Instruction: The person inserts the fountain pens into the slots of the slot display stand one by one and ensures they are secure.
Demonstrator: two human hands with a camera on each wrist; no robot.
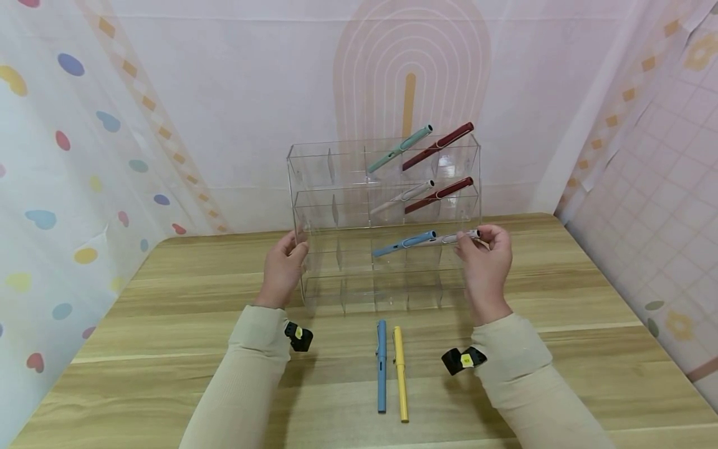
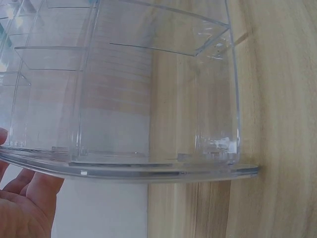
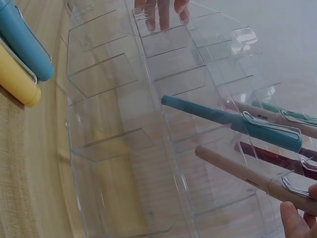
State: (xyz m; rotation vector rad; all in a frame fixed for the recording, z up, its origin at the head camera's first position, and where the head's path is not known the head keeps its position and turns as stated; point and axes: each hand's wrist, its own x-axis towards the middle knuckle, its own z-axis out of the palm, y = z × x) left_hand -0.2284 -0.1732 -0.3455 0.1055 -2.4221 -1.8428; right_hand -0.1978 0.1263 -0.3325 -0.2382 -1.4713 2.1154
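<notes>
My left hand grips the left side panel of a clear tiered pen rack, with fingers outside the panel in the left wrist view. On the right, my right hand pinches the cap end of a pale pinkish-beige pen. That pen slants in the third tier down, its lower end inside the rack. Beside it leans a blue pen. Higher tiers hold a mint green pen, a dark red pen, a whitish pen and another dark red pen.
In front of the rack, a blue pen and a yellow pen lie side by side on the wooden table. Behind the rack hangs a patterned backdrop. Thin upright dividers split each tier into compartments.
</notes>
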